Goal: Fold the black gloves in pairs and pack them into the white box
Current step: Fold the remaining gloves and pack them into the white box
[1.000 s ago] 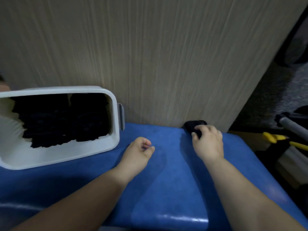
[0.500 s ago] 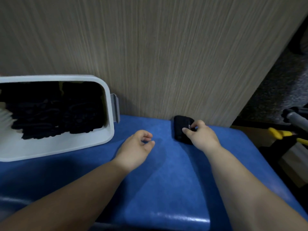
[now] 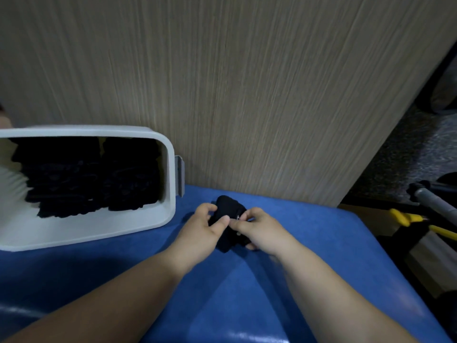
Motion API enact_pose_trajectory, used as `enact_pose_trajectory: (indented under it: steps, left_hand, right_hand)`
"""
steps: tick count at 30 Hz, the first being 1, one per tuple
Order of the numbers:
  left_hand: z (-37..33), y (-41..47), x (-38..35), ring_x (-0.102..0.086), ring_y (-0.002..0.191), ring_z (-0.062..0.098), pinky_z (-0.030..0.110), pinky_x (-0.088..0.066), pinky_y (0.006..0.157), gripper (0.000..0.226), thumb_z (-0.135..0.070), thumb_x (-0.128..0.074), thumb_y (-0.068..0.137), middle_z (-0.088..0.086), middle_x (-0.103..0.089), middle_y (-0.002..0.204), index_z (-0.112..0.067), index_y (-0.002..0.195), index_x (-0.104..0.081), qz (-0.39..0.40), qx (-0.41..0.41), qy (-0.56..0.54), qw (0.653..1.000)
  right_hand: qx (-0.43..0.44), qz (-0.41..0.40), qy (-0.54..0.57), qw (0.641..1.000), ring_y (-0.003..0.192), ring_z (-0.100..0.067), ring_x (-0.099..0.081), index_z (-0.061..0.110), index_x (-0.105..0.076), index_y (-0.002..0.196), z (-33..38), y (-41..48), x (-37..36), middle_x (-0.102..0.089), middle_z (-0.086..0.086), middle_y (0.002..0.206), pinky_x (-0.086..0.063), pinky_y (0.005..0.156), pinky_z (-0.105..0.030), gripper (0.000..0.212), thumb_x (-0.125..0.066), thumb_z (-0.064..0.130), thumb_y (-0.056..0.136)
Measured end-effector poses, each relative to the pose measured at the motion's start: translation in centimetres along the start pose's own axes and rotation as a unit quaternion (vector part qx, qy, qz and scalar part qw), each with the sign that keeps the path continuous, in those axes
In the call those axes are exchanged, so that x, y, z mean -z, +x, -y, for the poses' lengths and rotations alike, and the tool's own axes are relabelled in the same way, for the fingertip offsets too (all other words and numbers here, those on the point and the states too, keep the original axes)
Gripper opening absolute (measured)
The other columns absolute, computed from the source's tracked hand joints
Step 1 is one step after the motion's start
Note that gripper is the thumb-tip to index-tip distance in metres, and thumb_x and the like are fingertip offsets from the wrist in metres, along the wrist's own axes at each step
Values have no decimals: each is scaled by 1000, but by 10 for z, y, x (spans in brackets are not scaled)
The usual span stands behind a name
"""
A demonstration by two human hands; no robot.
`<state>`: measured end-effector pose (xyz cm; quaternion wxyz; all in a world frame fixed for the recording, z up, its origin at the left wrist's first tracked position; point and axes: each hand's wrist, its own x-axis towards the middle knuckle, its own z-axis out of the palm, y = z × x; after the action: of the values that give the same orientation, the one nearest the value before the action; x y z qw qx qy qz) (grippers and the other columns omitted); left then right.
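A bundle of black gloves (image 3: pixel 228 209) sits on the blue padded surface (image 3: pixel 247 293), just in front of the wooden panel. My left hand (image 3: pixel 201 231) grips its left side with thumb and fingers. My right hand (image 3: pixel 259 231) pinches its right side, covering part of the bundle. To the left lies the white box (image 3: pixel 170 184), tipped with its opening toward me. Inside it are two stacks of folded black gloves (image 3: pixel 86 177).
A wood-grain panel (image 3: pixel 222 95) rises right behind the blue surface. Off the right edge, on the floor, lie yellow-handled tools (image 3: pixel 405 219) and a grey metal tube (image 3: pixel 435 204). The blue surface ends near the bottom right.
My right hand has dragged the black glove bundle from beside the panel toward me and leftward. My left hand has come over and taken hold of its other side.
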<state>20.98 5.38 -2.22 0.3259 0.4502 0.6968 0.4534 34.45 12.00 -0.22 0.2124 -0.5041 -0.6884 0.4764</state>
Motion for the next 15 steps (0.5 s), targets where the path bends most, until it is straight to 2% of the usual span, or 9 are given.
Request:
enact_pose_trajectory:
  steps: [4,9,13,15]
  left_hand:
    - [-3,-2,7,-57,98,13,27,-45,77,29,-32,-58,92,-3,-56,113,-28,116,-42,-39,13,-86,995]
    - [-4,-5,22,-63,93,24,33,-49,69,29,-19,-61,91,5,-60,110,-27,114,-45,-59,42,-185,980]
    - [-8,-11,37,-66,93,27,37,-53,71,36,-13,-61,91,7,-65,111,-27,120,-45,-32,39,-231,972]
    - [-12,-14,46,-67,93,27,37,-54,72,36,-8,-60,91,6,-65,110,-26,119,-46,-14,37,-254,966]
  right_hand:
    - [19,28,56,998,71,-12,-60,20,-51,88,4,-6,-13,-66,3,81,-49,60,-24,24,-69,35,84]
    - [41,12,52,998,70,-11,-59,18,-52,94,13,-14,-26,-65,3,86,-51,63,-25,22,-66,34,87]
    - [38,-79,73,993,85,-19,-64,24,-44,97,16,-12,-29,-62,1,97,-55,83,-45,39,-70,47,79]
    - [0,-40,159,986,95,-21,-67,25,-42,113,21,-16,-30,-65,-2,107,-56,82,-41,56,-73,50,75]
